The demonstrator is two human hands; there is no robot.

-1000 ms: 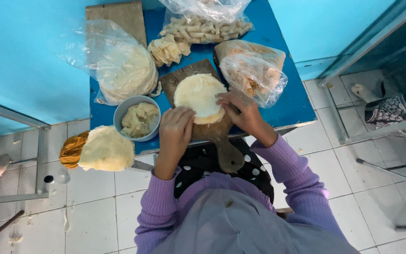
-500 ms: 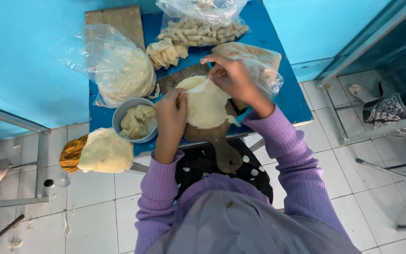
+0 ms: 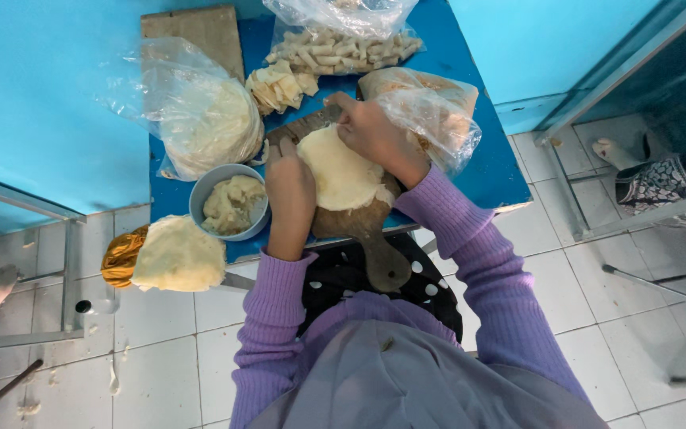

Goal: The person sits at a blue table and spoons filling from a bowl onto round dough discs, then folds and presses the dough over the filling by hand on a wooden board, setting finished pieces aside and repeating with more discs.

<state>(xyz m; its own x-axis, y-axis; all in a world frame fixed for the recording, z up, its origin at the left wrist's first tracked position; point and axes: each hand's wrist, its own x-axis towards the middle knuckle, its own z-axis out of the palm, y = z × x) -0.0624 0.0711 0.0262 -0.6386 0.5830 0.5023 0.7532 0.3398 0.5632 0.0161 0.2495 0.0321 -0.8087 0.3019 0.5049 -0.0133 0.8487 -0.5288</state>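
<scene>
A round pale wrapper sheet lies on a brown wooden board with a handle, on a small blue table. My left hand rests flat on the sheet's left edge. My right hand pinches the sheet's far edge and lifts it. A grey bowl of pale filling stands just left of my left hand.
A plastic bag of round wrappers lies at the table's left. Folded pieces and rolled sticks in a bag lie at the back, another bag at the right. A dough lump sits beside the table over the white tiled floor.
My right hand moved from the board's near right side to the sheet's far edge and took hold of it. My left hand shifted up along the sheet's left edge.
</scene>
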